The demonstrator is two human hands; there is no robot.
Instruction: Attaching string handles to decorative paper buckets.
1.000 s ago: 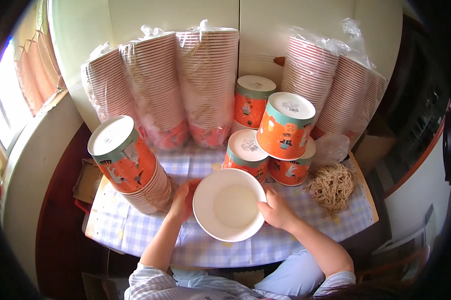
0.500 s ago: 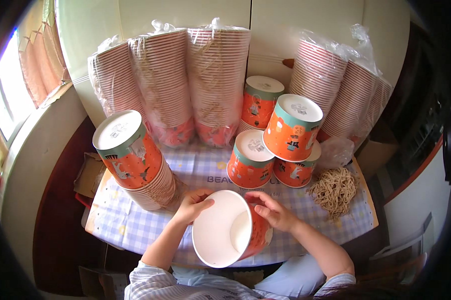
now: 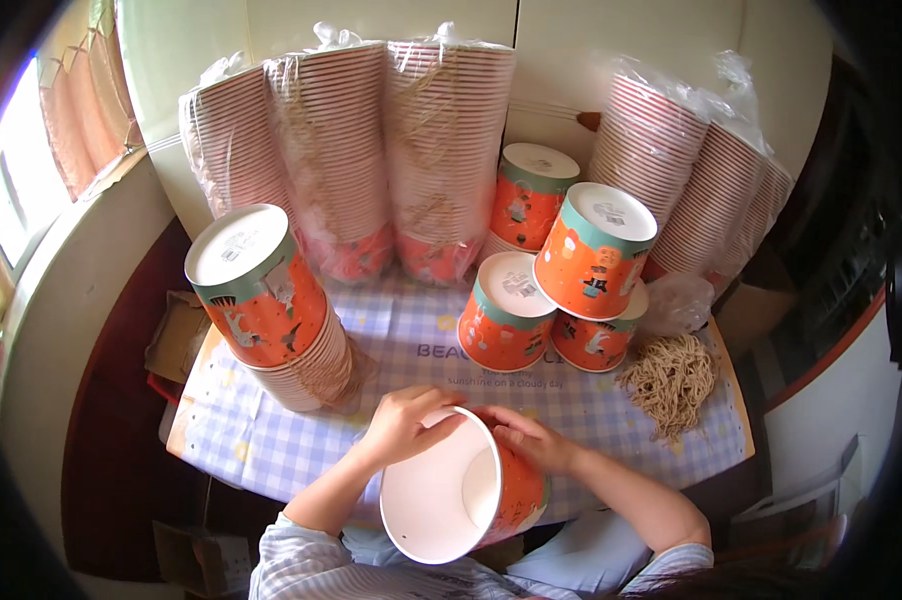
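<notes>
A large orange paper bucket [image 3: 426, 505] lies tilted on its side at the near table edge, its white inside facing left and toward me. My left hand [image 3: 409, 428] is closed on the upper rim, with the thumb inside the mouth. My right hand [image 3: 529, 440] is closed against the upper outer wall, fingertips at the rim; the undersides of its fingers are hidden. Left of my hands stands an upturned nested stack of such buckets [image 3: 261, 320] with twine around its lower part. Beyond my right hand, upturned buckets [image 3: 506, 330] stand grouped, one [image 3: 593, 270] resting on top of others.
Tall bagged stacks of nested buckets [image 3: 449, 150] line the back left, and more bagged stacks [image 3: 646, 140] lean at the back right. A heap of tan twine [image 3: 671, 385] and a crumpled clear bag [image 3: 676, 305] lie on the right. A checked cloth [image 3: 271, 450] covers the table.
The bucket's mouth has dropped slightly toward me. My left hand has moved right along the upper rim, and my right hand has shifted left and down against the wall.
</notes>
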